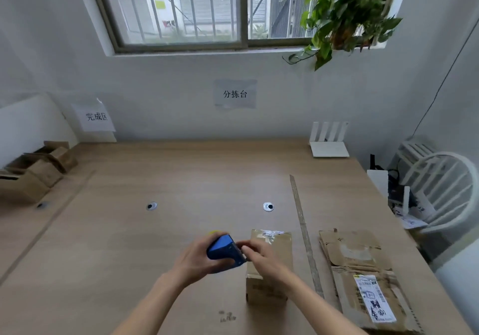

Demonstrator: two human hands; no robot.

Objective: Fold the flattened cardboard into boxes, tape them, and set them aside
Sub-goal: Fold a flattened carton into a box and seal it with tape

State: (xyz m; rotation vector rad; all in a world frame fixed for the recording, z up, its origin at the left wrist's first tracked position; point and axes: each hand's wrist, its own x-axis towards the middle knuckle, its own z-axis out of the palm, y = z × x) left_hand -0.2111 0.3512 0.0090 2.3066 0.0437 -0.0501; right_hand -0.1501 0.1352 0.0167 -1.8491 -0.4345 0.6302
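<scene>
— Near the desk's front edge, what are the hands doing?
— The left hand grips a blue tape dispenser; the right hand pinches at its mouth, just above one folded box, seemingly not fully taped.
— And what's left?
— A stack of flattened cardboard at right, count unclear. Several finished boxes, perhaps four, sit far left.

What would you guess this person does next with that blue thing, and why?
Probably pull the tape end across the folded box. The left hand grips the blue tape dispenser, the right hand pinches at its mouth, right above the box.
</scene>
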